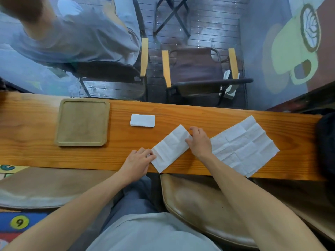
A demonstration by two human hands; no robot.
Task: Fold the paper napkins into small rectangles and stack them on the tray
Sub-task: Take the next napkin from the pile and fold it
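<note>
Wooden surface (181,113) runs left to right in front of me. A half-folded napkin (171,148) lies tilted at the near edge, its lower corner reaching that edge. My left grip (138,163) holds the napkin's left end, fingers curled onto the paper's edge. My right grip (200,142) holds the napkin's upper right end, thumb and fingers pinching that end.

A small folded rectangle napkin (142,120) lies flat toward the far edge, apart from both hands and just right of the tray (59,124). The tray sits toward the left end of the surface, square with rounded corners, nothing inside it.

An unfolded napkin (243,146), creased in a grid, lies spread at the right part of the surface, its near corner overhanging the near edge. My right wrist rests at its left border.

Beyond the far edge stand two chairs (197,69) with yellow armrests; a person in a grey shirt (76,33) occupies the left one.
</note>
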